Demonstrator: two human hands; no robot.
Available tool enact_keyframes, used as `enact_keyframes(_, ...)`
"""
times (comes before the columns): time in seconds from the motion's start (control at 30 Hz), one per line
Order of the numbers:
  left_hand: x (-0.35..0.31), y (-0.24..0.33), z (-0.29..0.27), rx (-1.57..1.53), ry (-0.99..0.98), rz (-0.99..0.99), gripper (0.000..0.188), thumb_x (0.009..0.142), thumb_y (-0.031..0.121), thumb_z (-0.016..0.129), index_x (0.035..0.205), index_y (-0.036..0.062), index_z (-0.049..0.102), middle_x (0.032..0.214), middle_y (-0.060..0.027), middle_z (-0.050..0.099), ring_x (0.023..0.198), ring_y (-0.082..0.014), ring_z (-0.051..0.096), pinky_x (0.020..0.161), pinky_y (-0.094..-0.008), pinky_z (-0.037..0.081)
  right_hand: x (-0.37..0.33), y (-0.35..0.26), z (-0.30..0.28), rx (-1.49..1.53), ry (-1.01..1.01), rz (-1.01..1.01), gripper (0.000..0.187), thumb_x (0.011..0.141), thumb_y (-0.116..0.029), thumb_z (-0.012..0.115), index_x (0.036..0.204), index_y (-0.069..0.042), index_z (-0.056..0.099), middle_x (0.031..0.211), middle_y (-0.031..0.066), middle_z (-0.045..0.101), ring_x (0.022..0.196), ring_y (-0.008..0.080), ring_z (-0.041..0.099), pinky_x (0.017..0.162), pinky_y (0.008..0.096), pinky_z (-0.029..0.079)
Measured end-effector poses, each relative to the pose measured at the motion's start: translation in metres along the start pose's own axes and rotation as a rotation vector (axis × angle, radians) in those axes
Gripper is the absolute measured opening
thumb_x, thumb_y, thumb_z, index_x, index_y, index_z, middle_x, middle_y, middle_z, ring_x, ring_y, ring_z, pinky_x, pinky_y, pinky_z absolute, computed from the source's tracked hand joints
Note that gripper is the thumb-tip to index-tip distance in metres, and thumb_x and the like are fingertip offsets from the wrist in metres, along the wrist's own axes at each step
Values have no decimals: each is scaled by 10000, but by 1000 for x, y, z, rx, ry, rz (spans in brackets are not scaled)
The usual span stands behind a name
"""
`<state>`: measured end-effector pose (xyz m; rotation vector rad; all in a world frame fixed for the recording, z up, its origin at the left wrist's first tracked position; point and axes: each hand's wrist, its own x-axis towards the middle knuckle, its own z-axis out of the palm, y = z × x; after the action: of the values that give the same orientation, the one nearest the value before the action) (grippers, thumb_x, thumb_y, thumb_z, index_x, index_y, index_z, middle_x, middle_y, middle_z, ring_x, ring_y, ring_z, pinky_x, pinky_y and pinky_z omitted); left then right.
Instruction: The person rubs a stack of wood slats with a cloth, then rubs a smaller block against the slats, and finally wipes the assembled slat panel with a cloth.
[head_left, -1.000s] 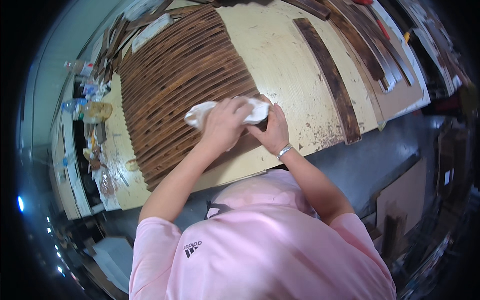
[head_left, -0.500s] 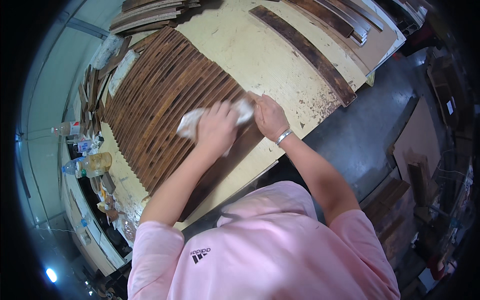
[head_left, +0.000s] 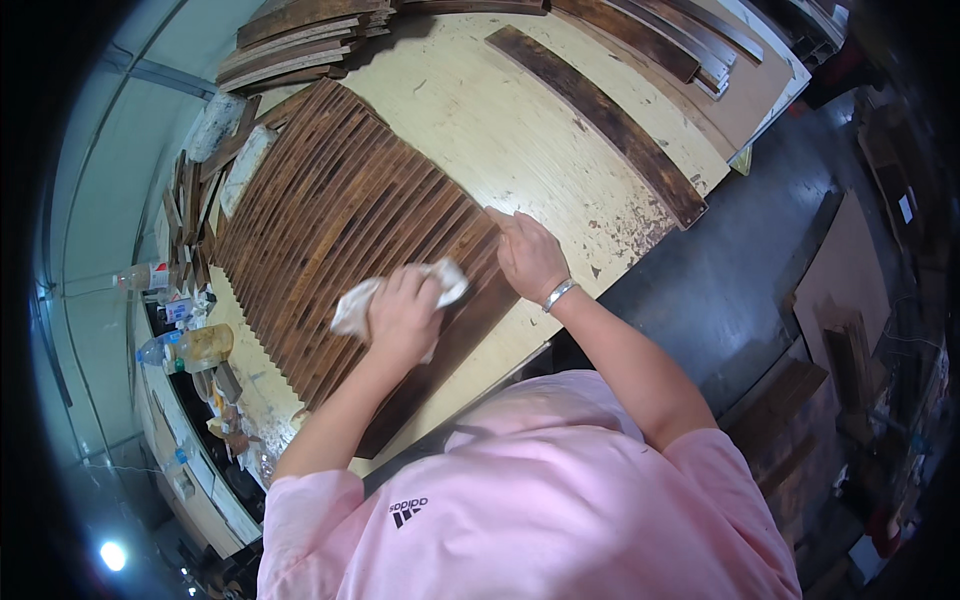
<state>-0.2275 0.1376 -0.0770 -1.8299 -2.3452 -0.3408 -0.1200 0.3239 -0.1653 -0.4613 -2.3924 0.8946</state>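
A wide row of narrow brown wooden slats [head_left: 310, 215] lies side by side on the pale work table [head_left: 430, 80]. My left hand [head_left: 403, 312] is closed on a white cloth [head_left: 447, 280] and presses it against the slats close to my body. Some of the cloth sticks out on both sides of my fingers. At the right ends of the slats, my right hand [head_left: 530, 255] rests with its fingers reaching over the edge of the wood; a silver bracelet is on that wrist. Nearest me lies a broader dark board [head_left: 410, 395].
A long dark plank [head_left: 600, 120] lies across the table's far right. Stacked boards [head_left: 295, 45] stand at the back left. Along the left edge are plastic bottles [head_left: 203, 347] and small clutter. More boards lean beyond the grey floor [head_left: 690, 270] at right.
My left hand has slid the cloth leftward and toward me along the slats. My right hand stays near the slat ends. The whole view has shifted slightly.
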Motion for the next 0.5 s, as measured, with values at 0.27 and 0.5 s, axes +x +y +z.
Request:
enact_keyframes(0.27, 47, 21, 22, -39, 31, -117, 447, 603, 61, 778, 1025, 81, 634, 922, -86, 567, 899, -294, 583, 714, -425, 488, 5, -12, -7, 132, -63, 0, 492, 876, -47, 519, 1367, -56, 527, 1185, 157, 655, 1017, 336, 619, 946, 416, 496)
enact_keyframes(0.5, -89, -13, -28, -12, -42, -192, 387, 563, 37, 739, 936, 136, 709, 885, -62, 597, 824, -288, 586, 685, -421, 488, 4, -5, -8, 185, -70, -21, 511, 875, -34, 521, 1382, -102, 522, 1217, 120, 652, 1026, 320, 611, 938, 405, 499)
